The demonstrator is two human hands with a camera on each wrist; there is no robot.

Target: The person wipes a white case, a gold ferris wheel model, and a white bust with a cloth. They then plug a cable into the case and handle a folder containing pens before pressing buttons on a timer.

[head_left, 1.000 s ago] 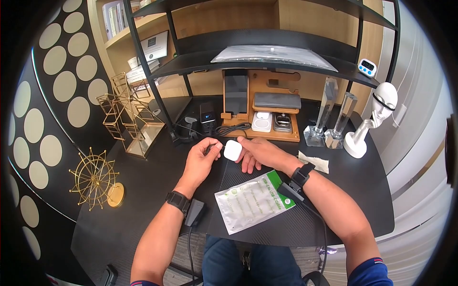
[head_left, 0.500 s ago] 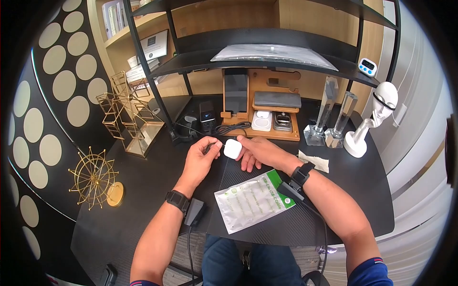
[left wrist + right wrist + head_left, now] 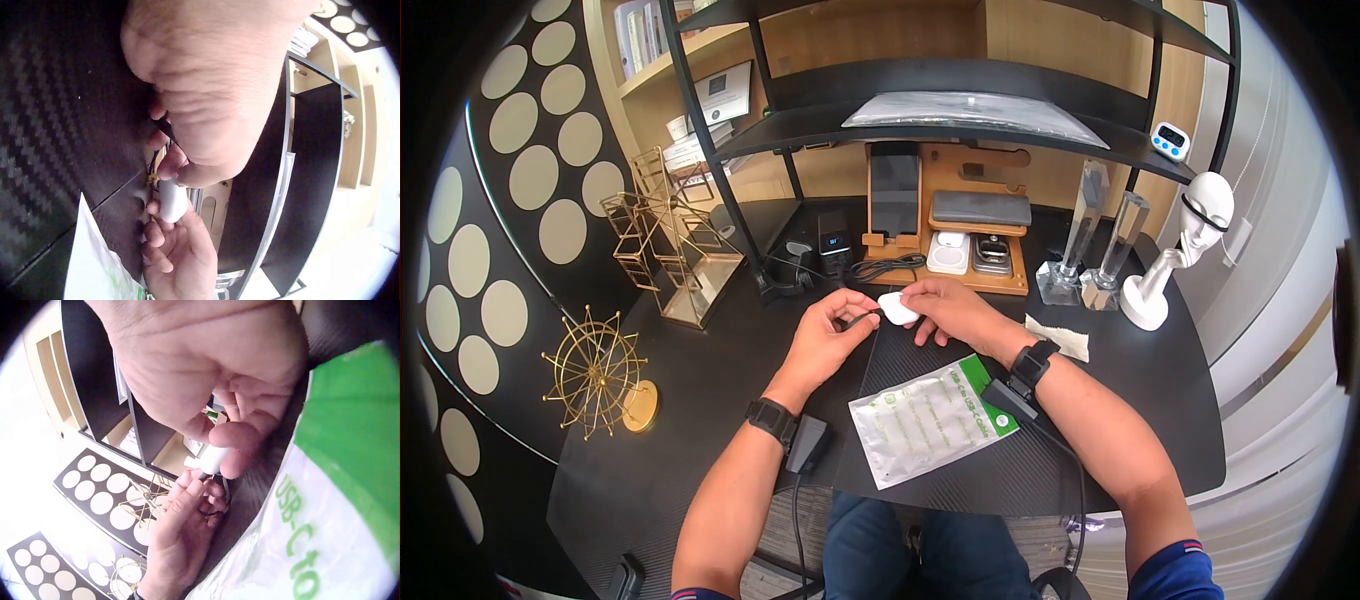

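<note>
A small white rounded case is tilted between the two hands above the desk. My right hand pinches it between thumb and fingers from the right. On its left side my left hand pinches a thin dark cable, whose end meets the case's edge. In the left wrist view the white case lies between the thumb of one hand and the fingers of the other. From the right wrist, the case and the dark cable end touch; whether the plug is inserted I cannot tell.
A white and green cable pouch lies in front of the hands. Behind them stand a wooden dock and a coiled black cable. Crystal trophies and a white figurine are at the right, a gold wheel left.
The white case has tilted so that its face looks narrower, and it has shifted slightly right. My right fingers have moved onto it, and my left hand has turned slightly beside it.
</note>
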